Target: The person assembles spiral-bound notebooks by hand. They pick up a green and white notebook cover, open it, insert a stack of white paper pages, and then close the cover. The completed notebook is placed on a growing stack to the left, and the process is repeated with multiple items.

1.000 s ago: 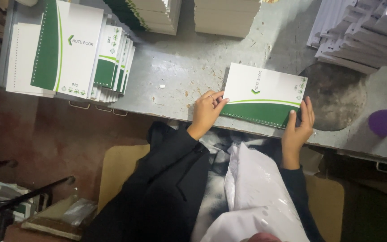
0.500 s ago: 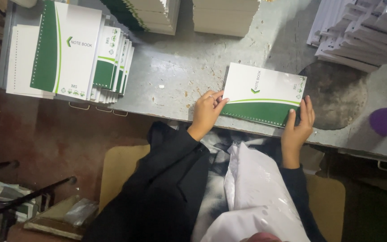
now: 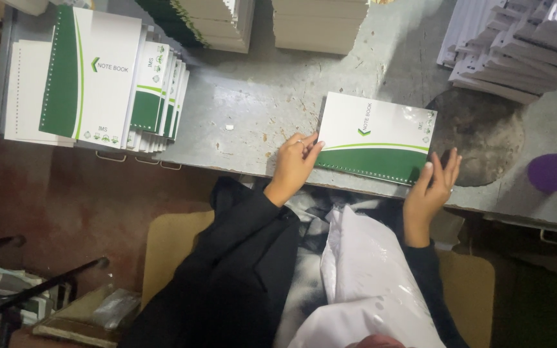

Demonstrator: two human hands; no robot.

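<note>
Head view: left hand (image 3: pixel 293 165) and right hand (image 3: pixel 430 190), fingers spread flat, press opposite ends of a green-and-white notebook (image 3: pixel 375 136) on the grey table (image 3: pixel 259 109).

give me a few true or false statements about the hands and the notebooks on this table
1. Both hands touch the green and white notebook lying near the table edge. True: the left hand is at its left end, the right hand at its right corner.
2. The notebook is held up in the air. False: it lies flat on the grey table.
3. A fanned stack of notebooks lies at the table's left end. True.
4. The right hand grips a pen. False: its fingers are spread on the notebook corner, holding nothing else.
5. The notebook's punched edge faces the person. True: the row of holes runs along the near side.
</note>
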